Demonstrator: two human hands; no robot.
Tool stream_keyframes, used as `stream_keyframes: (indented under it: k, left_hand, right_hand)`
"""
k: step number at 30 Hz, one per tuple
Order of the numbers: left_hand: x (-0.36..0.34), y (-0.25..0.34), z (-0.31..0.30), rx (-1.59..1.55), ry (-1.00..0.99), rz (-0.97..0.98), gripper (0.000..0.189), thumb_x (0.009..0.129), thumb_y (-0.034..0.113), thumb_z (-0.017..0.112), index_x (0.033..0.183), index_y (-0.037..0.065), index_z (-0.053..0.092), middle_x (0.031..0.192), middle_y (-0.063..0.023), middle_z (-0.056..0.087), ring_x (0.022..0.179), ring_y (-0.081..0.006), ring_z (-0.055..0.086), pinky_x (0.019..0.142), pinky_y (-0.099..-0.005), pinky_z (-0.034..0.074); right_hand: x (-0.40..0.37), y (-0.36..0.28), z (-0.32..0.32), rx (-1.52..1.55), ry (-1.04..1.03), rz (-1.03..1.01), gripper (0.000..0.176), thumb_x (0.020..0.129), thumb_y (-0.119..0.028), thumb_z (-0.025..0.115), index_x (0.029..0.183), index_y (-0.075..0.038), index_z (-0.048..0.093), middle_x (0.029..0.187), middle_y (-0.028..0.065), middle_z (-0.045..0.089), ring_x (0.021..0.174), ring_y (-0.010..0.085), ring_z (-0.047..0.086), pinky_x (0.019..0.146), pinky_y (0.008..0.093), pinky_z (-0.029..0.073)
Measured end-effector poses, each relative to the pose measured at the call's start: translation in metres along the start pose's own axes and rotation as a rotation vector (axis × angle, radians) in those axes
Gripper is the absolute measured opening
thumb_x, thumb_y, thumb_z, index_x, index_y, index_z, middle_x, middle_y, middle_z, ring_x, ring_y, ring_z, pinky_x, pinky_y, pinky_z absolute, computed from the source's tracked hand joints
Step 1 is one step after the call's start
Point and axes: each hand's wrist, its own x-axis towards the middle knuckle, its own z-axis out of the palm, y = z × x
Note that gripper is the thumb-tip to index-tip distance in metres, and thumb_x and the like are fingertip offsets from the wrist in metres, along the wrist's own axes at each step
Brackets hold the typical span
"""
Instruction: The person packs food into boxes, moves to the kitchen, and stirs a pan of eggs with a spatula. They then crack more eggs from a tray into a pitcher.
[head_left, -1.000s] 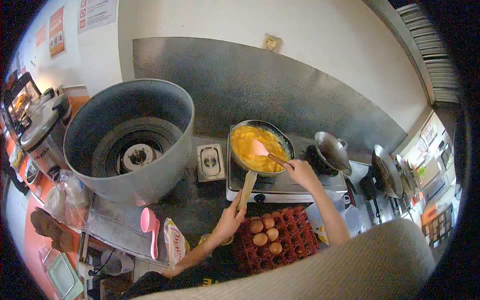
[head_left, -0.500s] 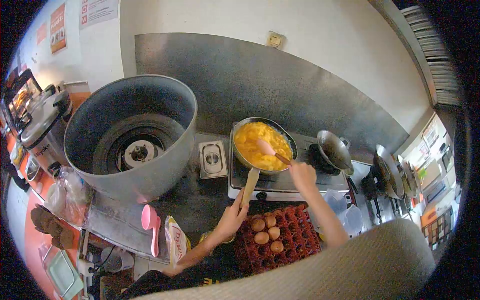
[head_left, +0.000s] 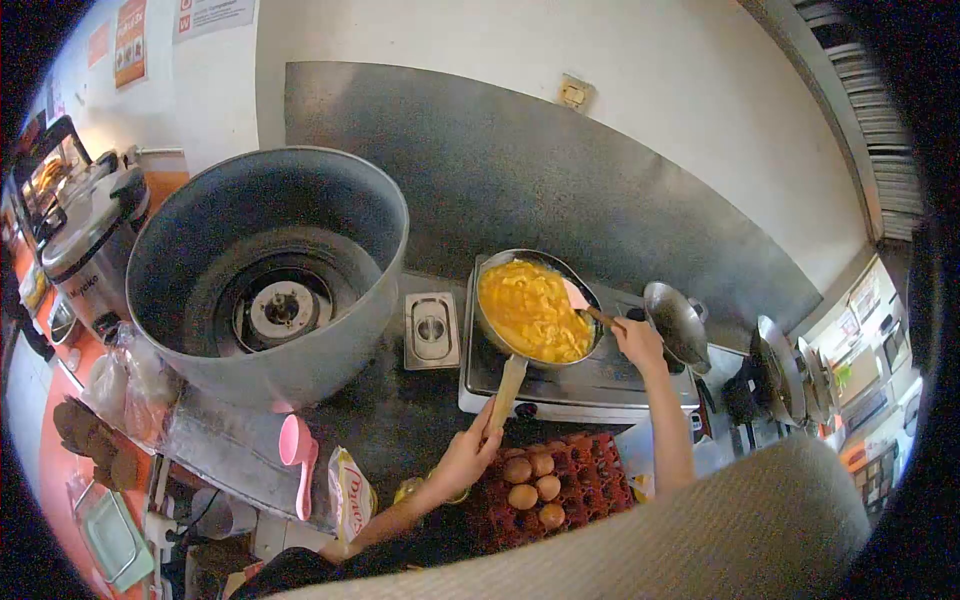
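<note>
At centre frame, on the gas stove (head_left: 590, 385), a person's left hand (head_left: 470, 455) grips the pan (head_left: 497, 335) of scrambled egg (head_left: 530, 312) by its handle, while the right hand (head_left: 638, 342) closes around a pink spatula (head_left: 577, 296) at the pan's right rim.

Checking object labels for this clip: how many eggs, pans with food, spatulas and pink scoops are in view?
Eggs: 5
Pan with food: 1
Spatula: 1
Pink scoop: 1
Total: 8

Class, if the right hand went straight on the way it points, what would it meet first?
Along its spatula, the right hand would likely meet the pan rim, then egg; depth unclear.
</note>
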Motion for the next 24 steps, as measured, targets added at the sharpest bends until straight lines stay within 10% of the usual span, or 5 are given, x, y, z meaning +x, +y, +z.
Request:
stream_keyframes:
  k: [17, 24]
  left_hand:
    - [0.001, 0.008, -0.005, 0.024, 0.01, -0.013, 0.057, 0.093, 0.024, 0.047, 0.144, 0.008, 0.026, 0.072, -0.024, 0.061, 0.067, -0.0394, 0.063, 0.061, -0.0432, 0.048]
    - [-0.002, 0.013, -0.006, 0.027, -0.001, -0.014, 0.057, 0.094, 0.025, 0.046, 0.144, 0.009, 0.024, 0.073, -0.0225, 0.062, 0.067, -0.0385, 0.064, 0.064, -0.0438, 0.049]
  right_hand:
    - [-0.029, -0.035, -0.02, 0.513, -0.208, -0.14, 0.031, 0.086, -0.033, 0.058, 0.108, -0.011, 0.066, 0.083, 0.0185, 0.066, 0.074, 0.0344, 0.065, 0.068, 0.0395, 0.05]
    - [-0.049, -0.06, -0.019, 0.187, -0.209, -0.135, 0.027, 0.084, -0.033, 0.06, 0.105, -0.017, 0.066, 0.083, 0.0156, 0.067, 0.074, 0.0357, 0.064, 0.069, 0.0444, 0.052]
